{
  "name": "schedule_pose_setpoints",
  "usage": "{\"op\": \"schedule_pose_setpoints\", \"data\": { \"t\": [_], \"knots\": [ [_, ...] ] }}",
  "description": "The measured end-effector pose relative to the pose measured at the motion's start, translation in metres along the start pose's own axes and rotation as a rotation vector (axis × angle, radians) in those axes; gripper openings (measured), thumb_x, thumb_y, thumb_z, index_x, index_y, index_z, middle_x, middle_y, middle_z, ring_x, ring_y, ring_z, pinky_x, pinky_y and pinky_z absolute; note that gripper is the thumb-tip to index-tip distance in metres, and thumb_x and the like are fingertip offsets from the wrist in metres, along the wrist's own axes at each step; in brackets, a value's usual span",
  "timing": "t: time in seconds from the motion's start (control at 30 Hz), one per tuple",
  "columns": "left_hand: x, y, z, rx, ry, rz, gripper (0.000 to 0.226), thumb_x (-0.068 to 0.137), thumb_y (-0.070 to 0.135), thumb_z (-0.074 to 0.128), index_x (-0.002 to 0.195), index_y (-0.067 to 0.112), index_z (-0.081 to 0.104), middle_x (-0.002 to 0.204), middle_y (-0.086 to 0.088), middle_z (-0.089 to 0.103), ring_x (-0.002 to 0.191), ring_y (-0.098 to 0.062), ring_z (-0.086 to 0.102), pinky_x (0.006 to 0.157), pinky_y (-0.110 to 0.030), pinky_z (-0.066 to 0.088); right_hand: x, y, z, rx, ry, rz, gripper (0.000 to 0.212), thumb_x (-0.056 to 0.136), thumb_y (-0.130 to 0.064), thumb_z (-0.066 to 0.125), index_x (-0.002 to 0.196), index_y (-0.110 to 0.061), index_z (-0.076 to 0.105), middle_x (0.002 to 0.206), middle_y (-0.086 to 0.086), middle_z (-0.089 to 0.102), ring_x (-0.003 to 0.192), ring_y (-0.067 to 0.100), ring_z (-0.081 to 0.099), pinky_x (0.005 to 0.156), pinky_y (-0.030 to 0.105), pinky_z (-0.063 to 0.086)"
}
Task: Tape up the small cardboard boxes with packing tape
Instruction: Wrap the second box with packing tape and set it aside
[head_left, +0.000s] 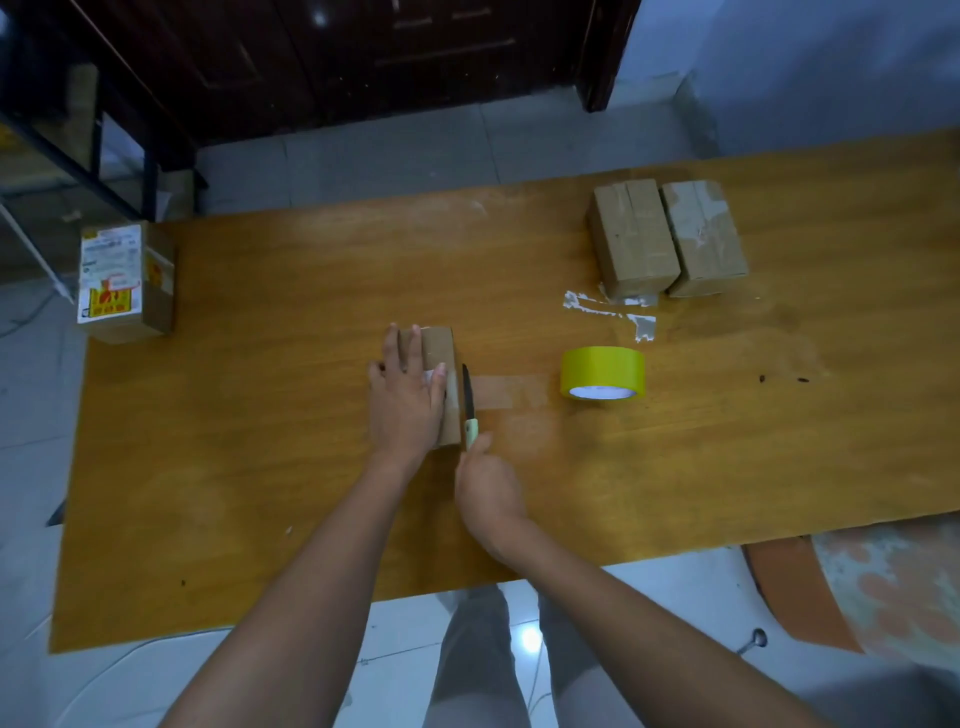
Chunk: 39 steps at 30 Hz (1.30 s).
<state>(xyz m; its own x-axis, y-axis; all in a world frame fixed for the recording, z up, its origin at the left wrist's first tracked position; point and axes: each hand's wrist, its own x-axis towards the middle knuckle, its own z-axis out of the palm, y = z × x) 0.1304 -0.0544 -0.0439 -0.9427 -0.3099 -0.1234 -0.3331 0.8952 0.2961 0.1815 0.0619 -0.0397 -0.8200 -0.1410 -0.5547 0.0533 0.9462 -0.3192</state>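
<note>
From the head camera, the left hand (408, 395) lies flat with straight fingers on top of a small cardboard box (441, 387) at the middle of the wooden counter (260, 467), apparently pinning it so it cannot slide. The right hand (488, 486) grips the pale green handle of a knife (469, 402), whose dark blade stands against the box's right side, just where a strip of clear tape (506, 391) runs off the box across the counter toward the yellow tape roll (602, 373); the blade seems placed to cut that strip free. The roll lies on its side, near the box but apart from it. Two more brown boxes (667, 236) sit touching side by side at the far right, with what look like tape seams on top, so they look finished, and torn tape scraps (610, 309) stick to the counter in front of them. A labelled box (124, 280) stands at the far left corner; its white and yellow sticker carries print too blurred to read.
</note>
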Motion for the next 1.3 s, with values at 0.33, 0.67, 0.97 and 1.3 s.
{"op": "schedule_pose_setpoints", "data": {
  "t": [0.33,0.67,0.97,1.3],
  "knots": [
    [0.002,-0.002,0.002,-0.002,-0.001,0.011,0.06,0.101,0.044,0.032,0.154,0.017,0.022,0.16,-0.009,0.016,0.127,-0.04,0.036,0.103,-0.046,0.039,0.0,-0.012,-0.005,-0.025,-0.093,0.039,0.048,0.103,-0.009,0.033,0.146,0.005,0.015,0.121,0.018,0.062,0.104,0.031,0.064,0.082,0.037,0.049],
    [0.001,0.001,-0.001,-0.002,-0.012,0.002,0.06,0.101,0.044,0.032,0.154,0.018,0.02,0.161,-0.007,0.014,0.13,-0.04,0.035,0.101,-0.046,0.041,0.001,-0.015,-0.008,-0.004,-0.078,0.06,0.046,0.103,-0.008,0.033,0.144,0.004,0.018,0.121,0.018,0.062,0.104,0.03,0.064,0.083,0.036,0.05],
    [-0.001,0.005,-0.004,0.002,-0.015,-0.016,0.06,0.101,0.045,0.03,0.154,0.019,0.018,0.16,-0.007,0.014,0.13,-0.038,0.035,0.099,-0.044,0.045,0.0,-0.003,-0.009,-0.012,-0.084,0.05,0.044,0.103,-0.008,0.032,0.144,0.002,0.02,0.118,0.017,0.064,0.102,0.029,0.065,0.079,0.035,0.049],
    [0.001,0.004,-0.002,0.0,-0.011,-0.017,0.06,0.101,0.045,0.03,0.154,0.018,0.019,0.16,-0.007,0.013,0.127,-0.038,0.035,0.097,-0.045,0.046,0.008,0.004,0.0,-0.065,-0.093,-0.003,0.048,0.103,-0.008,0.031,0.146,0.006,0.015,0.115,0.019,0.065,0.1,0.03,0.066,0.08,0.037,0.051]
  ]
}}
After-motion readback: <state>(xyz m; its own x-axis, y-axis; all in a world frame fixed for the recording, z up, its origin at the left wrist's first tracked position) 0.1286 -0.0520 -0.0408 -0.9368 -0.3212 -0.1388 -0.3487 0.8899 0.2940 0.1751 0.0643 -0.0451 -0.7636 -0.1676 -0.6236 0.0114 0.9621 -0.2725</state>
